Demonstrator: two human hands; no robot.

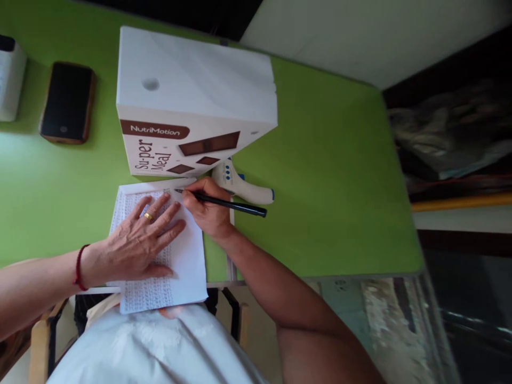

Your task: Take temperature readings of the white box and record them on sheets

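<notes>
A sheet of white paper [190, 261], its left part covered in rows of handwriting, lies on the green table with its near end over the edge. My left hand [146, 240] rests flat on it with fingers spread, a gold ring on one finger and a red cord at the wrist. In my right hand [210, 210] is a black pen [244, 207], pinched near its tip. The tip meets the paper close to its far edge, just beyond my left fingertips. Under the sheet's left side another written page shows.
A white NutriMotion box [192, 80] stands right behind the paper. Beside my right hand lies a white handheld device [252, 191] with blue buttons, partly hidden. At the left are a black phone [67, 104] and a white container [10, 80]. The green table [328, 186] ends at the right.
</notes>
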